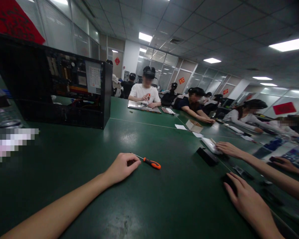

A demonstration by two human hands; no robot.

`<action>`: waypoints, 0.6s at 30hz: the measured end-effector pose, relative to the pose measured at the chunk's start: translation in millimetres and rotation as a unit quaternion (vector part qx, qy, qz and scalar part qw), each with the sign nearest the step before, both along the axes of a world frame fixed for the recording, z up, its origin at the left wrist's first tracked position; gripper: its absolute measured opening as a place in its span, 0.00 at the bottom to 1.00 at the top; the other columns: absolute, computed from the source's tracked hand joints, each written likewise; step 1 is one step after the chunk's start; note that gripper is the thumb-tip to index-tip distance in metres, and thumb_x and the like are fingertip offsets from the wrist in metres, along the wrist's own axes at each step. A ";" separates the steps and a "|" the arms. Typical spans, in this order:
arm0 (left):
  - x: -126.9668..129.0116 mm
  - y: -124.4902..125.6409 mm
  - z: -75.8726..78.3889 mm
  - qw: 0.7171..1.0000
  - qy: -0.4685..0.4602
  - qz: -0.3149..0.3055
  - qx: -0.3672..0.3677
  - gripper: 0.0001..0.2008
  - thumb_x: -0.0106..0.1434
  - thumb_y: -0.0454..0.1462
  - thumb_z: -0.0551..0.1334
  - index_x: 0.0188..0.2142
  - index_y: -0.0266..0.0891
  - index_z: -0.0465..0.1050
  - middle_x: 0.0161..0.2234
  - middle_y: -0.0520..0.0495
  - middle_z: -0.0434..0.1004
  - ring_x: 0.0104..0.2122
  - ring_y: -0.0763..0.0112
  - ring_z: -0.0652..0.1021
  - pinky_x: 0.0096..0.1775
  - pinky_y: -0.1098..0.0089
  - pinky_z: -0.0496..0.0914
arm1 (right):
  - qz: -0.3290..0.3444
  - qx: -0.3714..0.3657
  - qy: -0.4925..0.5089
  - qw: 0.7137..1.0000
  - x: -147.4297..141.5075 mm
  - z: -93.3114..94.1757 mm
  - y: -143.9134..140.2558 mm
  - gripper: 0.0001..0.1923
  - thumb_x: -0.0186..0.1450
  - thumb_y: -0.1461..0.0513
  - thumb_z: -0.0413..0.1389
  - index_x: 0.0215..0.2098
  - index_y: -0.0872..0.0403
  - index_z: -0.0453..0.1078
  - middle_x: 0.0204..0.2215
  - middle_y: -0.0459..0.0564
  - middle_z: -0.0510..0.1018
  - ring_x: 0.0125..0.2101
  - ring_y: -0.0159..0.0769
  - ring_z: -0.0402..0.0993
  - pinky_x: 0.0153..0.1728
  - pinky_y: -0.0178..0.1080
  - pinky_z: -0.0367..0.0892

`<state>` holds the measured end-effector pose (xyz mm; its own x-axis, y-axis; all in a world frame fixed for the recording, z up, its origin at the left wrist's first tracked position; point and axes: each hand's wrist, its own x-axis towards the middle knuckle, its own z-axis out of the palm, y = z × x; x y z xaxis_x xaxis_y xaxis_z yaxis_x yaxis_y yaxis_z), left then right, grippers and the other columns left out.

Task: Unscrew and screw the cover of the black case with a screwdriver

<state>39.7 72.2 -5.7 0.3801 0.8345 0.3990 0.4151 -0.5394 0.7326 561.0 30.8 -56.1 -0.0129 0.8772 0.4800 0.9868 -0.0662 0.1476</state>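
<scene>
My left hand (123, 167) rests on the green table (164, 202) with its fingers loosely curled in and the thumb near the index finger; I see nothing held in it. Just beyond these fingers lies a screwdriver (151, 163) with an orange and black handle, its thin shaft running behind the hand. At the right, my right hand (249, 199) lies over a small black object (229, 182), its fingers bent around it. The kind of that object is mostly hidden. A black oblong block (207, 156) lies farther off, ahead of the right hand.
An open black computer case (104, 96) stands at left, beside a plastic bottle (1, 106). Another person's hand (228, 149) touches a white item (210, 145) at right. A cardboard box (194, 126) sits farther back. Several people work around the tables, one opposite with a flat panel (137, 107).
</scene>
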 end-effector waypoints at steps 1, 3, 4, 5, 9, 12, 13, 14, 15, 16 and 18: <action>-0.2 0.1 -0.4 1.000 0.000 -0.001 0.000 0.11 0.67 0.37 0.60 0.33 0.36 0.80 0.30 0.48 0.81 0.29 0.70 0.76 0.33 0.72 0.66 | 0.000 -0.009 0.010 1.000 2.9 0.7 1.3 0.33 0.70 0.47 0.38 0.57 0.61 0.69 0.58 0.61 0.72 0.52 0.52 0.75 0.52 0.50 0.73; -0.6 0.3 -0.6 1.000 0.001 -0.003 0.000 0.11 0.68 0.37 0.60 0.33 0.36 0.80 0.31 0.48 0.81 0.29 0.70 0.76 0.33 0.72 0.66 | 0.002 -0.028 0.032 0.999 8.6 1.8 4.0 0.33 0.69 0.46 0.39 0.56 0.60 0.70 0.57 0.61 0.74 0.51 0.51 0.76 0.51 0.49 0.73; -0.7 0.3 -0.5 1.000 0.001 -0.003 0.001 0.11 0.68 0.37 0.60 0.33 0.36 0.80 0.31 0.48 0.81 0.29 0.70 0.76 0.33 0.72 0.66 | 0.004 -0.033 0.041 0.999 10.8 2.1 5.1 0.33 0.69 0.46 0.40 0.55 0.59 0.71 0.56 0.61 0.74 0.50 0.50 0.77 0.51 0.48 0.74; -0.8 0.3 -0.4 1.000 0.001 -0.003 0.002 0.11 0.68 0.37 0.60 0.33 0.36 0.80 0.31 0.48 0.81 0.29 0.70 0.76 0.33 0.72 0.66 | 0.008 -0.034 0.046 0.998 12.0 2.0 5.9 0.33 0.69 0.46 0.40 0.55 0.59 0.71 0.56 0.61 0.74 0.50 0.50 0.77 0.50 0.48 0.74; -0.9 0.3 -0.3 1.000 0.004 0.000 0.003 0.11 0.68 0.38 0.60 0.33 0.37 0.80 0.30 0.48 0.80 0.28 0.70 0.75 0.33 0.72 0.66 | 0.010 0.007 0.025 1.000 6.3 -1.3 4.9 0.33 0.70 0.46 0.39 0.55 0.60 0.70 0.56 0.61 0.74 0.50 0.51 0.76 0.51 0.50 0.73; -0.8 0.4 -0.8 1.000 0.004 -0.002 0.002 0.11 0.68 0.38 0.60 0.33 0.37 0.80 0.30 0.48 0.80 0.28 0.70 0.75 0.32 0.72 0.66 | 0.004 0.024 -0.003 1.000 0.2 -4.9 2.3 0.33 0.71 0.47 0.38 0.57 0.60 0.69 0.57 0.61 0.73 0.50 0.51 0.77 0.50 0.49 0.74; -0.8 0.4 -0.8 1.000 0.003 -0.003 0.002 0.11 0.68 0.38 0.61 0.33 0.37 0.80 0.30 0.48 0.80 0.28 0.70 0.75 0.32 0.72 0.66 | 0.005 0.024 -0.011 1.000 0.0 -5.9 1.7 0.33 0.71 0.47 0.38 0.57 0.61 0.68 0.58 0.61 0.73 0.50 0.51 0.77 0.50 0.49 0.74; -0.7 0.4 -0.8 1.000 0.002 -0.003 0.002 0.11 0.68 0.37 0.61 0.33 0.37 0.80 0.30 0.48 0.80 0.28 0.70 0.75 0.32 0.72 0.66 | 0.008 0.022 -0.019 1.000 0.8 -6.7 1.5 0.33 0.71 0.47 0.38 0.58 0.61 0.68 0.58 0.62 0.72 0.51 0.52 0.76 0.51 0.50 0.73; -0.7 0.3 -0.8 1.000 0.002 -0.003 0.002 0.11 0.68 0.38 0.60 0.33 0.37 0.80 0.30 0.48 0.80 0.28 0.70 0.75 0.32 0.72 0.66 | 0.014 0.021 -0.027 0.999 2.7 -7.4 1.6 0.34 0.71 0.47 0.38 0.58 0.62 0.68 0.59 0.63 0.71 0.52 0.53 0.76 0.52 0.51 0.72; -0.7 0.2 -0.7 1.000 0.003 -0.002 0.002 0.11 0.68 0.38 0.60 0.33 0.37 0.80 0.30 0.48 0.80 0.28 0.70 0.75 0.32 0.72 0.66 | 0.022 0.017 -0.034 0.999 5.2 -7.8 1.9 0.35 0.71 0.46 0.38 0.59 0.63 0.67 0.60 0.65 0.70 0.53 0.54 0.75 0.54 0.52 0.71; -0.8 0.2 -0.6 1.000 0.002 -0.002 0.003 0.11 0.68 0.38 0.61 0.33 0.37 0.80 0.30 0.48 0.80 0.28 0.70 0.75 0.32 0.72 0.66 | 0.035 0.006 -0.042 0.999 11.0 -8.0 2.8 0.36 0.70 0.46 0.39 0.59 0.65 0.66 0.62 0.66 0.68 0.55 0.55 0.73 0.57 0.54 0.69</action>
<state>38.9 72.4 -6.3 0.3854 0.8309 0.4013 0.4166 -0.5447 0.7278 572.1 33.6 -64.2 -0.1135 0.8672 0.4848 0.9735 -0.0005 0.2289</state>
